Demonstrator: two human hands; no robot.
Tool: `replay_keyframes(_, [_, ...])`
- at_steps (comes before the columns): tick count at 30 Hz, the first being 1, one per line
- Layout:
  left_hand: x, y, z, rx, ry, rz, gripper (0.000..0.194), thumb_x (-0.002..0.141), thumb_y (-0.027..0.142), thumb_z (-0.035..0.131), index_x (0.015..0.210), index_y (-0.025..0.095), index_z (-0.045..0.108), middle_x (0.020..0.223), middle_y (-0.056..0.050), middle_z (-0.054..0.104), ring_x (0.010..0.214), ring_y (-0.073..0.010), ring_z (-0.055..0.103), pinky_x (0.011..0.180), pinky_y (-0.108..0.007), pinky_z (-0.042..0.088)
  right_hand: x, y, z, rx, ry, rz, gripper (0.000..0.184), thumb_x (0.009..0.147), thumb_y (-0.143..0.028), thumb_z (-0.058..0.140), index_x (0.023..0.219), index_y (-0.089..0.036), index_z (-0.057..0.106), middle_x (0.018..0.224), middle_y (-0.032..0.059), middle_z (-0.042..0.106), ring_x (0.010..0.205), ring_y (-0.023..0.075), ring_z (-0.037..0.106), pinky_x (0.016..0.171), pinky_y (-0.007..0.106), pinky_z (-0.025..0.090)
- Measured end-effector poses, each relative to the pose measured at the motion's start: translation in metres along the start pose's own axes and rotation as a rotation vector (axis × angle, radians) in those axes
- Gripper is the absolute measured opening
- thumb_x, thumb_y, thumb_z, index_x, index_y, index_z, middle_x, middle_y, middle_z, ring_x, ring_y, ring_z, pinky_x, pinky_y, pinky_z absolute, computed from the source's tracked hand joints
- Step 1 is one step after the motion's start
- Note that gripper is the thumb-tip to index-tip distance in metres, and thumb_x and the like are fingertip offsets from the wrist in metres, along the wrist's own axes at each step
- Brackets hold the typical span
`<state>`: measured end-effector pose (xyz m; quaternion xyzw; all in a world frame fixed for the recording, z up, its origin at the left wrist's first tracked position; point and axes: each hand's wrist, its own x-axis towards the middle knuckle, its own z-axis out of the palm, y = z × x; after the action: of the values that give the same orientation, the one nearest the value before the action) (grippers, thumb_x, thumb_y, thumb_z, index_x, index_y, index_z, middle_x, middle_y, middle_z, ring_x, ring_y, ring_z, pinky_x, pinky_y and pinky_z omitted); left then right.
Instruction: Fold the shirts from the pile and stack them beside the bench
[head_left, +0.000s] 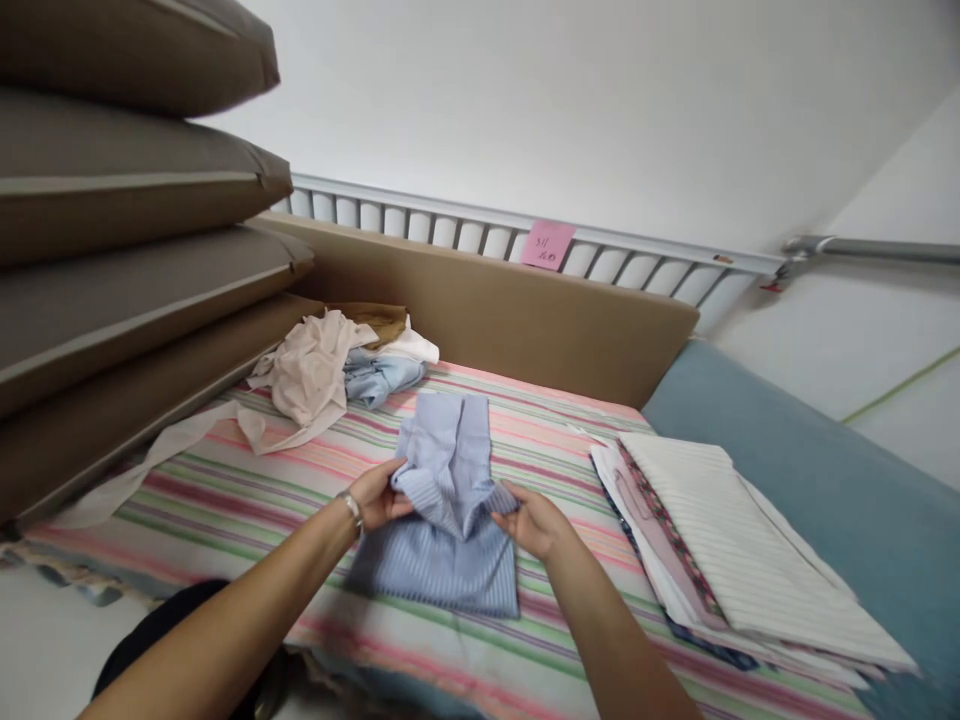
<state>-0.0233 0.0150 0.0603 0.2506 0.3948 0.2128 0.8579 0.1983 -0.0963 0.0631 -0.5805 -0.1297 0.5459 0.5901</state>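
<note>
A light blue striped shirt lies partly folded on the striped sheet. My left hand, with a bracelet on the wrist, pinches the shirt's left folded edge. My right hand grips its right edge. Both hands are closed on the cloth, with the upper part of the shirt raised in a fold between them.
A heap of unfolded clothes in cream, blue and brown lies behind the shirt. A stack of folded garments sits to the right. Grey cushions are stacked at the left. A tan board and a white rail with a pink note run behind.
</note>
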Motion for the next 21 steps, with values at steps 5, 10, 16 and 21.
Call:
replay_keyframes(5, [0.041,0.013,-0.022,0.156,0.03,0.077,0.045,0.079,0.054,0.049,0.089,0.011,0.051,0.078,-0.013,0.065,0.069,-0.0203,0.065,0.063,-0.031,0.053,0.047,0.016,-0.013,0.022,0.117,-0.037,0.023,0.08,-0.034,0.054,0.092,-0.015,0.057,0.096,0.0109,0.065,0.087,0.018,0.064,0.075,0.03,0.052])
replay_keyframes(10, [0.014,-0.026,-0.075,0.56,0.289,0.412,0.044,0.063,0.05,0.066,0.086,0.014,0.057,0.078,-0.004,0.063,0.07,-0.0165,0.06,0.06,-0.025,0.048,0.009,0.065,-0.06,-0.073,0.284,-0.17,0.046,0.064,-0.044,0.07,0.098,-0.016,0.057,0.105,0.0098,0.063,0.099,0.0234,0.06,0.08,0.032,0.05])
replay_keyframes(16, [-0.01,-0.062,-0.087,0.832,0.417,0.385,0.039,0.066,0.052,0.056,0.075,0.015,0.06,0.066,-0.002,0.06,0.068,-0.0202,0.059,0.056,-0.027,0.046,-0.04,0.098,-0.059,-0.126,0.197,0.029,0.057,0.06,-0.057,0.066,0.1,-0.017,0.055,0.096,0.0102,0.066,0.083,0.0238,0.065,0.074,0.035,0.053])
replay_keyframes(21, [-0.002,-0.065,-0.061,0.712,0.475,0.178,0.019,0.067,0.032,0.06,0.073,0.019,0.048,0.048,0.008,0.045,0.045,-0.0163,0.053,0.043,-0.028,0.043,-0.036,0.097,-0.019,-0.338,0.173,0.038,0.042,0.064,-0.051,0.062,0.092,-0.021,0.05,0.07,0.0015,0.062,0.052,0.0177,0.062,0.052,0.032,0.051])
